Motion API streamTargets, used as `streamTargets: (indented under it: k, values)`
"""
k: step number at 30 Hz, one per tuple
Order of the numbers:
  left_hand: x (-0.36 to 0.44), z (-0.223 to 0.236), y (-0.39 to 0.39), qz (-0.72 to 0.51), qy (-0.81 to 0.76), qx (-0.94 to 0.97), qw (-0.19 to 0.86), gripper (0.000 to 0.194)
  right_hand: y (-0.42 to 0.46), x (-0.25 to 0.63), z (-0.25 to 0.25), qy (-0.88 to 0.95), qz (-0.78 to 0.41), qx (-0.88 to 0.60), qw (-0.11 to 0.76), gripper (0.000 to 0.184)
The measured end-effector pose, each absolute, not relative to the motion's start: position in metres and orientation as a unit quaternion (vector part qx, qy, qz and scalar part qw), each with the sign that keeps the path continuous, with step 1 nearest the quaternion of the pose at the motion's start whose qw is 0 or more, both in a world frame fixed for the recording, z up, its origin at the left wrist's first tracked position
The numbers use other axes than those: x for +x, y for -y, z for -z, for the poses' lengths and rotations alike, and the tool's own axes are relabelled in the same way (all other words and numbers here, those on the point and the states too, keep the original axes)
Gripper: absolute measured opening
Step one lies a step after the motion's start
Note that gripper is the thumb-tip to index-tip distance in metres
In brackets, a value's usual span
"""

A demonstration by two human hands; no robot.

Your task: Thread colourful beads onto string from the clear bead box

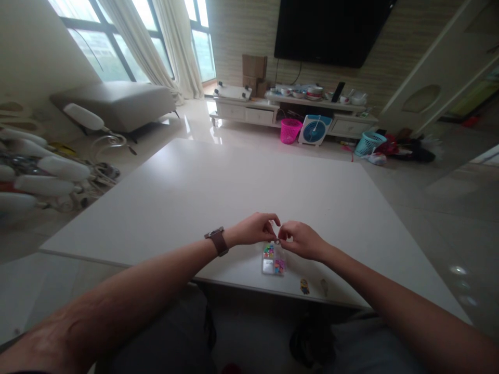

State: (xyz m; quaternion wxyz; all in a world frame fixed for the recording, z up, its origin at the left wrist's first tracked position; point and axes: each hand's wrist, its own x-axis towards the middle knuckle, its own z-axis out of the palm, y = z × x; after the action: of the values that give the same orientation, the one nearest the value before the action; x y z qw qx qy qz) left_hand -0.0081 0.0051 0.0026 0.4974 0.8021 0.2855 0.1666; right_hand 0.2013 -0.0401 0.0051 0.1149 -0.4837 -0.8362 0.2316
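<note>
My left hand (259, 228), with a brown-strapped watch (218, 241) on the wrist, has thumb and fingers pinched at the far edge of a small clear compartment box (268, 266). Fingertip to fingertip with it, my right hand (299, 239) is also closed in a pinch. A tiny pale thing shows between the fingertips, too small to name. Bright, many-coloured little pieces (268, 250) fill one compartment of the box, and pink, orange and blue ones (279, 267) lie in another. Nearer the table edge lie a yellow-and-blue cartoon figure (304, 286) and a small clear or greyish item (324, 287).
The box rests near the front edge of a large white table (241, 176). Left of the table stand white chandelier-like lamp parts (62, 171). Beyond it are a pink basket (290, 131), a blue box fan (315, 130), a light-blue basket (369, 144) and a low TV cabinet (249, 114).
</note>
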Motion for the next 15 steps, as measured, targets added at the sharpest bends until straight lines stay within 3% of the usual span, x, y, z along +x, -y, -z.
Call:
streamTargets:
  k: [7, 15]
  values:
    - [-0.014, -0.004, -0.008, -0.115, -0.254, 0.864, 0.419, 0.019, 0.046, 0.200, -0.005, 0.866, -0.212, -0.452, 0.037, 0.009]
    - [-0.009, 0.002, 0.000, -0.032, -0.224, 0.910, 0.347, 0.052, 0.053, 0.187, -0.014, 0.891, -0.121, -0.431, -0.069, 0.013]
